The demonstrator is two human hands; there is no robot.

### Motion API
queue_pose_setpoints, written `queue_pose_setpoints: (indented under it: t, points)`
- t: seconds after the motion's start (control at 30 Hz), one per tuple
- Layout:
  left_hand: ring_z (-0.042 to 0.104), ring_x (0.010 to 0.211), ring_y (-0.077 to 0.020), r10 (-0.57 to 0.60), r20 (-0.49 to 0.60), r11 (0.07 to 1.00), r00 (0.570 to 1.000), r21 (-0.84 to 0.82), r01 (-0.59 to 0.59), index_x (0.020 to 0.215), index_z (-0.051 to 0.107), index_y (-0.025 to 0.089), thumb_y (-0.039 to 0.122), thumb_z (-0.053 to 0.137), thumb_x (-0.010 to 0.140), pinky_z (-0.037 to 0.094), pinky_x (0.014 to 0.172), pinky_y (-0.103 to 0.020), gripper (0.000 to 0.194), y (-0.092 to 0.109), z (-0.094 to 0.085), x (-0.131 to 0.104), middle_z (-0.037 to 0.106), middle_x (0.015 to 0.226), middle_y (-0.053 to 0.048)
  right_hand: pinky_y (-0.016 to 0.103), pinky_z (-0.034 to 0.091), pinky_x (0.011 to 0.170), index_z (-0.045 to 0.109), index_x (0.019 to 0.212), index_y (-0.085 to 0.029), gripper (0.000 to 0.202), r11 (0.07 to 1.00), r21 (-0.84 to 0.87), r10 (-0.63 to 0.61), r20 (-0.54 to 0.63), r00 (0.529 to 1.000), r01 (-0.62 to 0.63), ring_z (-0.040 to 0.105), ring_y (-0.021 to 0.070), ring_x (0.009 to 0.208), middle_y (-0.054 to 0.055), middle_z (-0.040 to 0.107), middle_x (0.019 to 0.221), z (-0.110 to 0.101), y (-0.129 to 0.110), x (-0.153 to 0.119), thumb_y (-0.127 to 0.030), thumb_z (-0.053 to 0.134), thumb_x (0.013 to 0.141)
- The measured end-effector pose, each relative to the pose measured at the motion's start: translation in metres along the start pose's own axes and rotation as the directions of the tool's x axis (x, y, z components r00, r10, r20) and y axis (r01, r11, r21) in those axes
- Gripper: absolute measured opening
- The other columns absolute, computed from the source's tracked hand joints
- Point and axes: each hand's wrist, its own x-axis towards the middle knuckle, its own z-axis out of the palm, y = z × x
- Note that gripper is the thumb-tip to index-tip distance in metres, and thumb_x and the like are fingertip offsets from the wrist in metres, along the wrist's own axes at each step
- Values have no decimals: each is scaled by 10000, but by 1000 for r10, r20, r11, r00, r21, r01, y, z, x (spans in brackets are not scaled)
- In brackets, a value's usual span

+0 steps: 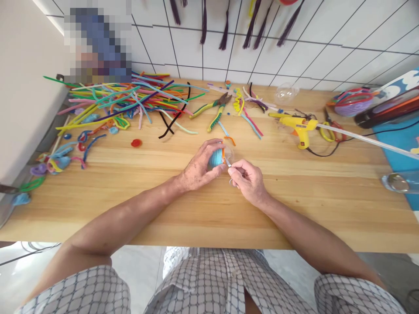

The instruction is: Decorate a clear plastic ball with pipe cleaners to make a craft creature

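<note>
My left hand (200,168) is wrapped round a small light-blue wound piece (216,158) with an orange band along its right side and a clear rounded part (229,152) beyond it. In my right hand (247,179) is a small metal tool (228,162), its tip touching or very near the orange edge; a ring shows below my fingers, so it looks like small scissors. Both hands are close together over the middle of the wooden table (203,218). My left fingers partly hide the blue piece.
Colourful pipe cleaners (131,98) lie heaped at the back left. Green-and-yellow pliers (216,109) rest behind my hands. A yellow glue gun (301,128) with a long glue stick and cable is at the right, near scissors (327,131). A red cap (136,143) sits left.
</note>
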Motion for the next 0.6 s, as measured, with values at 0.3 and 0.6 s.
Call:
queue_pose_setpoints:
  t: [0.3, 0.6]
  points:
    - [523, 1477, -338, 21, 1, 1000, 1000, 13, -21, 1519, 472, 221, 416, 635, 1054, 495, 1185, -574, 529, -1, 1, -1, 551, 1516, -218, 211, 446, 479, 600, 846, -227, 204, 1000, -3, -9, 7, 1000, 9, 507, 88, 442, -86, 540, 529, 1, 0, 1, -367, 643, 988]
    - [528, 1470, -340, 2, 8, 1000, 1000, 25, -2, 1507, 476, 219, 447, 621, 1059, 493, 1179, -587, 523, -1, 2, -1, 541, 1532, -221, 213, 457, 484, 588, 832, -233, 250, 999, -35, -5, 14, 1000, 5, 491, 88, 442, -83, 530, 521, 1, -2, 2, -421, 645, 987]
